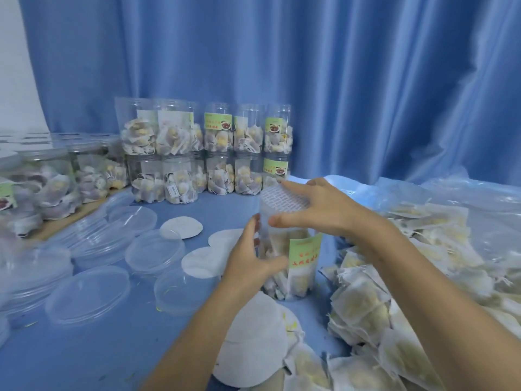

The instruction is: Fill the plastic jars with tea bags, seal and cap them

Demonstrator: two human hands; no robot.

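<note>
Blue table (93, 354) | left hand (248, 258) is gripping the jar (293, 266) near mid-table | right hand (313, 207) is pinching the seal (283, 197) onto its mouth

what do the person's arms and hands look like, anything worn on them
Both hands are bare: no gloves, rings, watch or bracelet show on the left hand or the right hand. Both forearms are bare too, with no sleeve in view as far as the frame's lower edge. No markings or bandages are visible on either arm.
</note>
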